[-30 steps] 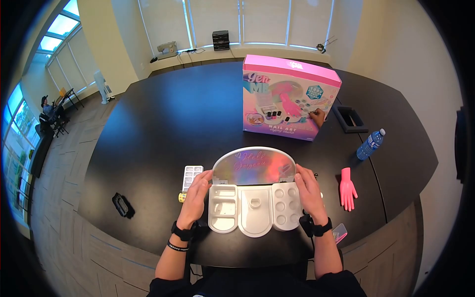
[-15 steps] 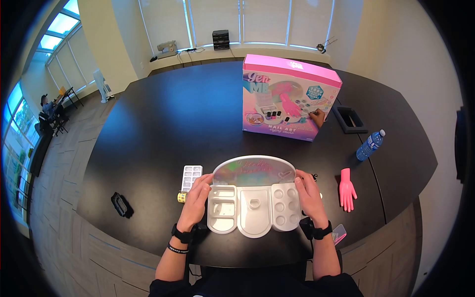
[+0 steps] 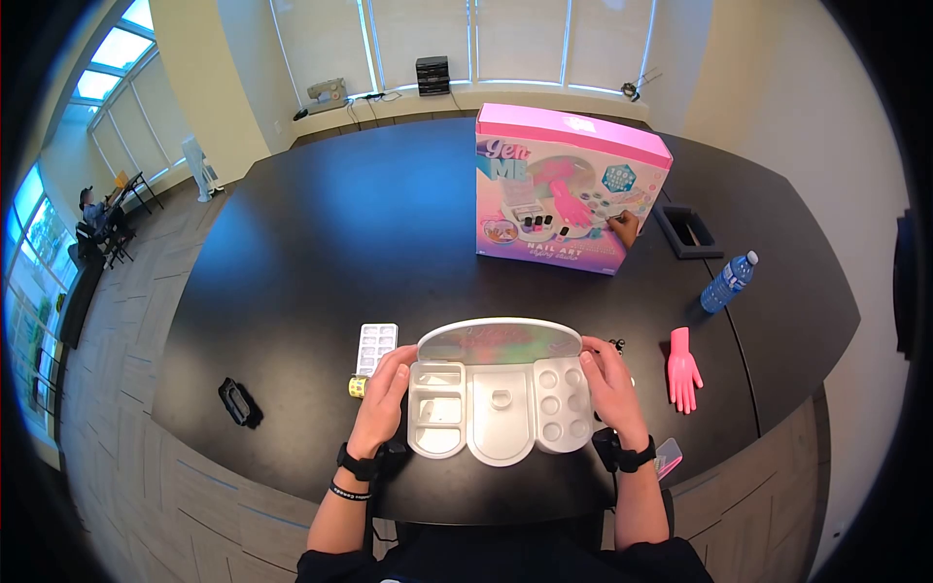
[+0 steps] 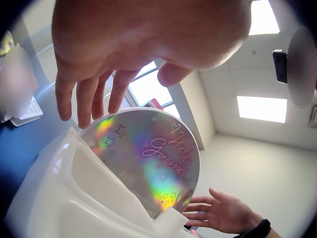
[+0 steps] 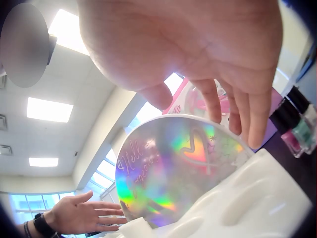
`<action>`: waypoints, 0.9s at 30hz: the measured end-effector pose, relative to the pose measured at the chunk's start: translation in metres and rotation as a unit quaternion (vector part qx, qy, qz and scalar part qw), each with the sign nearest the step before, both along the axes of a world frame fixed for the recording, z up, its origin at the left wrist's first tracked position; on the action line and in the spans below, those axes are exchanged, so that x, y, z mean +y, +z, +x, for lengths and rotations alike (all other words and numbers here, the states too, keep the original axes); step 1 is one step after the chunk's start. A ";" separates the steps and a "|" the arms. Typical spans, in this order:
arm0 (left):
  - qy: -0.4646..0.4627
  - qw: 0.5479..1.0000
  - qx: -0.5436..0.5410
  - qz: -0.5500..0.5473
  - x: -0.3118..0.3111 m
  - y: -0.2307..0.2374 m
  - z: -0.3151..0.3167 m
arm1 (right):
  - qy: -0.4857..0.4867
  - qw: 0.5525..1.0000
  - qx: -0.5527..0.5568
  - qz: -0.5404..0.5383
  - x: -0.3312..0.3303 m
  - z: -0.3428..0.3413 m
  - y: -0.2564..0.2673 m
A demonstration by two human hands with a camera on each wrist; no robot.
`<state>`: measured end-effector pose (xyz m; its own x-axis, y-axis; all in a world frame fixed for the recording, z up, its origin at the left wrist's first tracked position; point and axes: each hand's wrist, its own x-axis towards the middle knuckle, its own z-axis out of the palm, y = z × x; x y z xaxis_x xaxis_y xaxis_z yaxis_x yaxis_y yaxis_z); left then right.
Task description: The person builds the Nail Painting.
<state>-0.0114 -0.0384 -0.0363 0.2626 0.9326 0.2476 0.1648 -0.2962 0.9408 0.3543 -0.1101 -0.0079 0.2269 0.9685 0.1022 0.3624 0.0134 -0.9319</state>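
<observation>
A white nail-art station (image 3: 501, 428) sits in front of me, with a three-section tray on its left, a rounded middle section and several round wells on its right. Along its back stands a shiny half-round panel (image 3: 501, 342) with "Hello Gorgeous" lettering. My left hand (image 3: 381, 403) is at the panel's left edge, its straight fingers (image 4: 85, 101) reaching behind the rim. On the other side my right hand (image 3: 614, 394) mirrors it, fingers (image 5: 256, 116) extended behind the right edge. Both thumbs stand apart from the fingers.
A white compartment tray (image 3: 377, 348) and a yellow roll (image 3: 358, 387) lie left; a black item (image 3: 239, 401) is farther left. Nail polish bottles (image 5: 300, 126), a pink model hand (image 3: 683, 374) and a water bottle (image 3: 729, 282) are right. A pink box (image 3: 569, 194) stands behind.
The panel has tilted up and toward me, so its face looks much narrower in the head view. Both hands stay at its sides; the station's base has hardly moved.
</observation>
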 end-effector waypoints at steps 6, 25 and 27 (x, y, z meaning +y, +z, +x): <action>0.000 1.000 0.004 0.009 0.000 -0.003 0.000 | 0.002 1.000 -0.005 0.006 -0.001 0.002 -0.002; 0.004 1.000 0.015 0.002 -0.005 0.001 0.002 | 0.000 1.000 -0.011 -0.003 -0.001 -0.001 0.001; 0.002 1.000 0.016 0.001 -0.005 0.002 0.002 | -0.004 1.000 -0.009 0.000 -0.001 -0.001 -0.001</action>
